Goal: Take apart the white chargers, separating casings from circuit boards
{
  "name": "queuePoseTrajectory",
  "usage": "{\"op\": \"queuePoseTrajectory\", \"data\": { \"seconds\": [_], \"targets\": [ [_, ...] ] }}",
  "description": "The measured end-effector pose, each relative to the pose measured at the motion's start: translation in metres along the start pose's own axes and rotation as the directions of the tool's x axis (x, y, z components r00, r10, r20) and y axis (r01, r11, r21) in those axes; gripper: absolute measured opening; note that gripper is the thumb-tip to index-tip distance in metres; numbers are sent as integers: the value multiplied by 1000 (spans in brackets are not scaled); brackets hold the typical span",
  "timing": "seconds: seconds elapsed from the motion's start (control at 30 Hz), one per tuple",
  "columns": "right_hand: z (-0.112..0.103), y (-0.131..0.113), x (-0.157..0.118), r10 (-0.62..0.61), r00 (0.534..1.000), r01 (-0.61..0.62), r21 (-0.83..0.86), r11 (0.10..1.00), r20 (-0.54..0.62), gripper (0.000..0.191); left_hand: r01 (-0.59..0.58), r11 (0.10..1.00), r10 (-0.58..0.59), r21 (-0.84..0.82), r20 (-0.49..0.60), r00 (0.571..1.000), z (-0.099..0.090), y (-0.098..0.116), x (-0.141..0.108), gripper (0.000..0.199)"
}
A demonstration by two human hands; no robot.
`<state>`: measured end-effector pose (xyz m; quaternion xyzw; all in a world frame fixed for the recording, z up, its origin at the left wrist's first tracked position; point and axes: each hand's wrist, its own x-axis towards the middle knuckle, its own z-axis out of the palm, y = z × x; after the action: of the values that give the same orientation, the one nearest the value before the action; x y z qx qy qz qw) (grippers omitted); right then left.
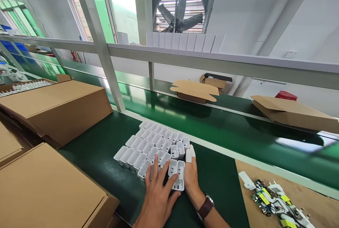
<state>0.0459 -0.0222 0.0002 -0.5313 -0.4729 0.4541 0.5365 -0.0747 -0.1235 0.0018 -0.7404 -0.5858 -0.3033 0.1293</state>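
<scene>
Rows of small white plastic cases (134, 157), open side up, stand close together on the dark green table (106, 171). My left hand (157, 192) lies over the near side of the group, its fingers spread and touching several cases; the thumb is beside the nearest case at the right. At the right edge of the group, my right hand (191, 171) is upright on its side, fingers together and flat against the cases. White coverings are on its fingertips, and a dark watch is on the wrist.
Cardboard boxes (42, 185) stand at the left. On a brown board (243, 185) at the right lie circuit boards with white parts (275, 199). Behind the table run a metal frame (212, 58) and a green conveyor belt (212, 125) with more cardboard boxes beyond it.
</scene>
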Motion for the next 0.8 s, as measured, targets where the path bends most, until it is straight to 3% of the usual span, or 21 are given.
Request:
{"op": "queuePoseTrajectory", "data": {
  "seconds": [0.13, 0.27, 0.47, 0.67, 0.8],
  "targets": [
    [8, -8, -7, 76, 997, -76, 59, 995, 8, 69, -31, 999, 31, 12, -34, 999, -2, -20, -6, 40],
    [-4, -9, 10, 87, 996, -86, 27, 996, -34, 71, -81, 996, 80, 36, 20, 997, -7, -27, -10, 50],
    [-21, -14, 52, -24, 990, 19, 40, 999, 136, 59, 24, 1000, -24, 9, 66, 998, -11, -10, -10, 56],
    [-43, -3, 57, -30, 985, 42, -69, 997, 168, 59, -71, 997, 71, 32, 8, 997, -8, -24, -18, 54],
    [-52, -4, 68, -30, 969, 60, -115, 992, 246, 48, -26, 998, 27, 53, -19, 999, -8, -26, -21, 53]
  ]
}}
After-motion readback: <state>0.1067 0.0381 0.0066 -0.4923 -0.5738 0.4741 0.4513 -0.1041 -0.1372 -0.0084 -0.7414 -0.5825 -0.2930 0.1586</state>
